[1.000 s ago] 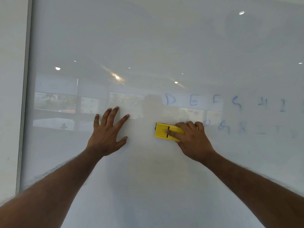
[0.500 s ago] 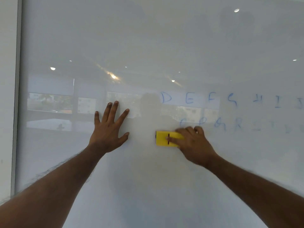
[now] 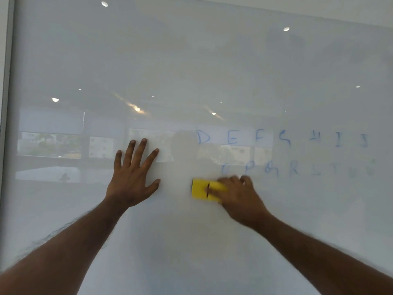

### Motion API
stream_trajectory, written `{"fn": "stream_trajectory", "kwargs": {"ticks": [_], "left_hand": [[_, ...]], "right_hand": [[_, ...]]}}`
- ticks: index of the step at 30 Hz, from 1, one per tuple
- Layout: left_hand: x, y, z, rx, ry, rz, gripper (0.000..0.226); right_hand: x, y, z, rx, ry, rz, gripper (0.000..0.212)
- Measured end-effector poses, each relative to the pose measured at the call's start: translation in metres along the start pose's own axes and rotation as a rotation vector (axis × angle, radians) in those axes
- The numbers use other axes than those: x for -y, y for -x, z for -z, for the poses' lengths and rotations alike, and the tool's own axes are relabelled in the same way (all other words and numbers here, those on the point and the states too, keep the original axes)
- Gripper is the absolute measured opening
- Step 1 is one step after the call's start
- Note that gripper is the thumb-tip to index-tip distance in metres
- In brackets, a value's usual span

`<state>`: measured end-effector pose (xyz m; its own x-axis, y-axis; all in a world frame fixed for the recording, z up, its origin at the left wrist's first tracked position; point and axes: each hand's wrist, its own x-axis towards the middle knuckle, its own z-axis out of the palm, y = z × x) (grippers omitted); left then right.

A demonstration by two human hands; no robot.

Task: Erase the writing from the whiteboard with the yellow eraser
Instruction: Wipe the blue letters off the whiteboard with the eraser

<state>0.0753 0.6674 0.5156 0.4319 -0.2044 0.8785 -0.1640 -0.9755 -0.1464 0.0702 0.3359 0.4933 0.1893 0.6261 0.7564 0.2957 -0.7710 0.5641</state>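
Observation:
The glossy whiteboard (image 3: 191, 60) fills the view. Blue letters (image 3: 282, 138) run in a row from D rightward, with a fainter second row (image 3: 293, 169) below starting near O, P. My right hand (image 3: 240, 199) grips the yellow eraser (image 3: 201, 189) against the board, just below the left end of the second row; the hand is motion-blurred. My left hand (image 3: 133, 177) rests flat on the board with fingers spread, left of the eraser and apart from it.
The board's grey frame edge (image 3: 6, 124) runs down the far left. Reflections of ceiling lights and windows show on the board's left half. The board below and left of the letters carries no writing.
The eraser and my right hand slid down below the second row, uncovering its leftmost letters. My left hand stayed flat in place. The camera view tilted up slightly.

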Motion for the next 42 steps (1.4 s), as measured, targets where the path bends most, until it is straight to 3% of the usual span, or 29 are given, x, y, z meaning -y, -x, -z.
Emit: {"fn": "stream_trajectory", "kwargs": {"ticks": [2,4,9,12,14,17,19,25,31,38,42], "left_hand": [[-0.004,-0.007,-0.002,-0.006,0.001,-0.018,0.084],[-0.011,-0.014,-0.004,0.010,0.002,-0.028,0.084],[-0.022,-0.017,-0.017,-0.034,-0.002,-0.002,0.082],[-0.018,-0.015,-0.025,-0.059,0.006,-0.019,0.081],[-0.018,-0.014,-0.028,-0.069,0.014,-0.023,0.080],[-0.018,-0.013,-0.031,-0.082,0.026,-0.019,0.079],[-0.018,-0.012,-0.033,-0.086,0.039,-0.014,0.078],[-0.016,-0.008,-0.035,-0.091,0.042,-0.006,0.075],[-0.018,-0.007,-0.037,-0.092,0.026,-0.001,0.075],[-0.018,-0.006,-0.036,-0.101,0.036,0.004,0.074],[-0.018,-0.005,-0.036,-0.091,0.034,0.007,0.073]], "right_hand": [[-0.017,-0.027,0.015,-0.030,-0.051,-0.284,0.061],[-0.020,-0.036,0.019,-0.048,-0.096,-0.405,0.061],[0.002,-0.009,0.000,-0.001,-0.009,-0.046,0.062],[-0.016,-0.022,0.004,-0.006,0.070,0.071,0.055],[-0.033,-0.046,0.015,-0.038,0.110,-0.001,0.056],[-0.050,-0.079,0.031,-0.070,0.084,-0.277,0.059],[-0.040,-0.079,0.032,-0.065,0.058,-0.338,0.059],[-0.003,-0.037,0.018,0.015,0.012,-0.074,0.059],[-0.052,-0.090,0.042,-0.038,0.068,-0.349,0.057],[-0.012,-0.070,0.033,0.051,-0.057,-0.111,0.061],[-0.039,-0.094,0.044,0.004,-0.031,-0.252,0.059]]}}
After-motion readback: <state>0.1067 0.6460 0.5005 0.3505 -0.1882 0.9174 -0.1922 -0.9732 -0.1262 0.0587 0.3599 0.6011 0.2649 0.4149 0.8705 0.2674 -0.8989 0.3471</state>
